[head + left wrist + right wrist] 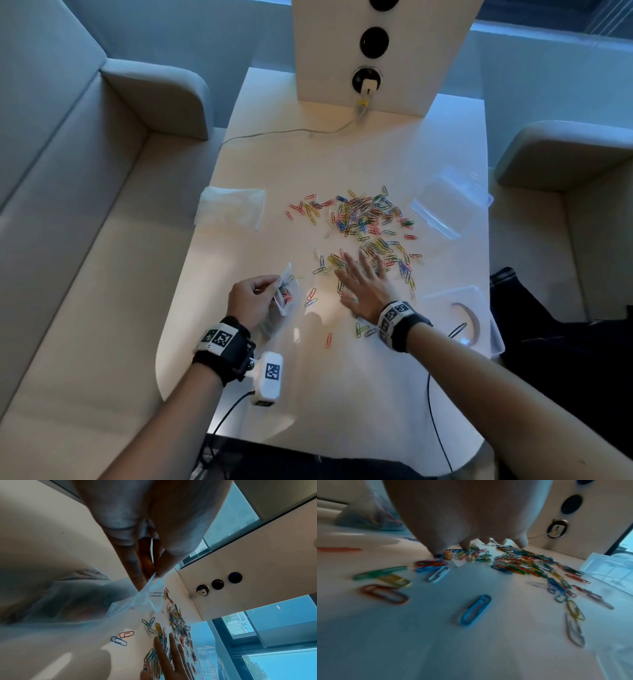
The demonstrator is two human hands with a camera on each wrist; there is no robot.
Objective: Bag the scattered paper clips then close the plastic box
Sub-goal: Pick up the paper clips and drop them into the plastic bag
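Clear plastic is most of what matters here: the left hand (251, 298) is pinching the rim of a little zip bag (286, 289) near the front-left of the white table (342, 394), thumb and fingers clamped on one lip so the mouth gapes toward the pile, and a handful of clips already sit inside. The right hand (364, 286) is flat, fingers straight and spread apart, lying on the near edge of the paper clips (363, 219), which are strewn across the middle of the table in two loose clumps with stragglers near the wrist. My read is this is a rake-and-scoop step, so I'd herd a small bunch toward the bag rather than pinch them singly, keep the palm low so clips don't skate out under the fingers, and bring the bag's mouth down to table level. The right wrist view is blurry, so I can't tell how many clips are actually under the palm. As for direction, the bag's long axis runs roughly front-to-back, opening pointing up and away from the person, slightly tilted right. The clips themselves point every which way. The plastic box (462, 315) sits open at the right edge just beside the right forearm, and its lid (448, 202) looks to be lying further back, well apart from it.
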